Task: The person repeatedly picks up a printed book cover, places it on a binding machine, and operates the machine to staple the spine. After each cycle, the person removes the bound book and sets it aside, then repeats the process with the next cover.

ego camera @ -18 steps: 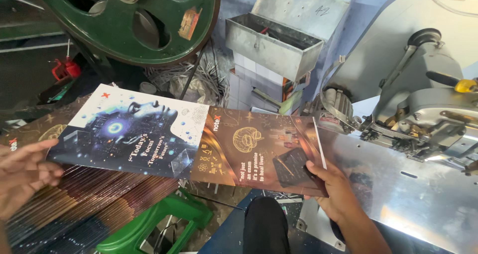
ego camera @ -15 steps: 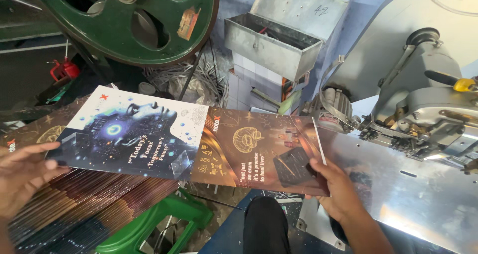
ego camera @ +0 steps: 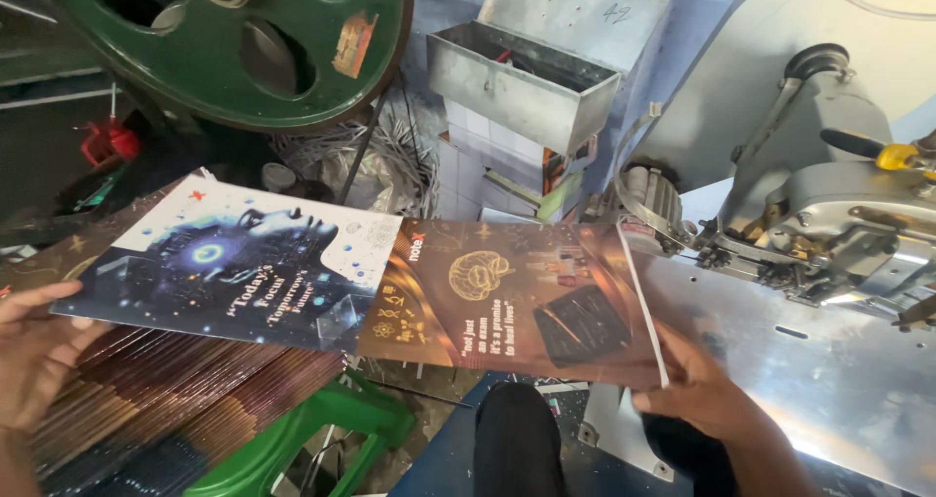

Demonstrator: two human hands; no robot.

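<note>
Both hands hold one wide, glossy printed cover sheet (ego camera: 370,287), blue and white on one half and brown and gold on the other. Left hand (ego camera: 34,356) grips the blue end, with the thumb on top of the edge and the fingers under it. Right hand (ego camera: 707,390) pinches the brown end, thumb on top near the white edge strip. The sheet stretches flat between the two hands, tilted a little.

Under the left hand lies a thick stack of dark brown printed sheets (ego camera: 166,400). A green plastic stool (ego camera: 312,439) stands just beside that stack. Past the right hand is a shiny flat metal machine table (ego camera: 829,380), with a grey metal machine head (ego camera: 829,214) above it. Far above the left hand hangs a big green iron wheel (ego camera: 244,44). Above the middle of the sheet sits an open grey metal box (ego camera: 522,83).
</note>
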